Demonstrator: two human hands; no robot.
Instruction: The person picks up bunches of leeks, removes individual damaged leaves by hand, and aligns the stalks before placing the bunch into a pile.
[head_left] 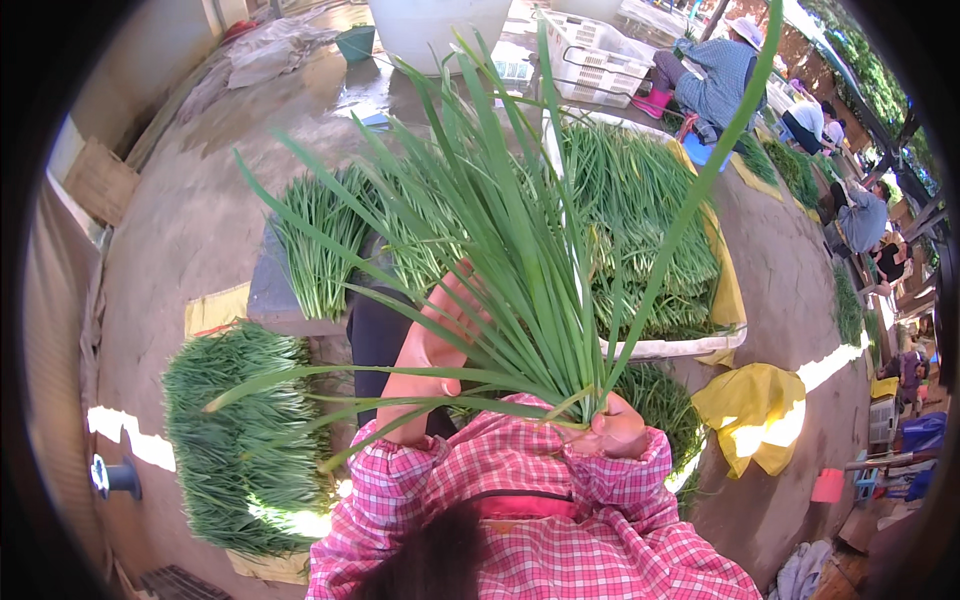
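A fanned bunch of long, flat green garlic chives (540, 290) rises in front of me, its leaf tips spread wide. My right hand (618, 430) is closed round the pale stem ends at the bottom of the bunch. Beside the leaves on the left is my left hand (440, 325), thumb and fingers apart; some fingertips are hidden behind the leaves. A few stray leaves cross that wrist. Bundled chives (325, 240) lie on a grey bench ahead, with more layered in a white-rimmed container (675, 348) to the right and in a thick stack (235, 440) at left.
Yellow sheeting (750, 415) lies crumpled on the floor at right. Farther off stand a large white tub (440, 30), white crates (595, 60) and a green bucket (355, 43). Several people sit along the right, one wearing pink boots (653, 102). A spool-like object (115, 477) stands far left.
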